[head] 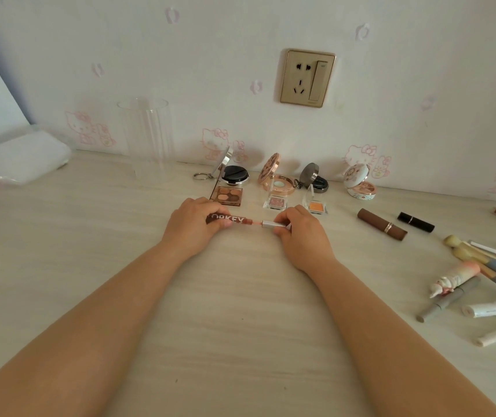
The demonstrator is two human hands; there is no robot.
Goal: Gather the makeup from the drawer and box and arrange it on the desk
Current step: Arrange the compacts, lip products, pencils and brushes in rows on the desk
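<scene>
Both hands pinch a lip gloss (242,221) just in front of the palette (230,196): left hand (195,224) on the tube, right hand (296,228) on the cap. Probably light, rigid, slick; grip each end.

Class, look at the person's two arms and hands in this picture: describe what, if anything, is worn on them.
Nothing is worn. The left hand and right hand are bare, with no rings, gloves or watch visible. Both forearms are bare as far as the picture's bottom edge; no sleeves or bracelets show.
</scene>
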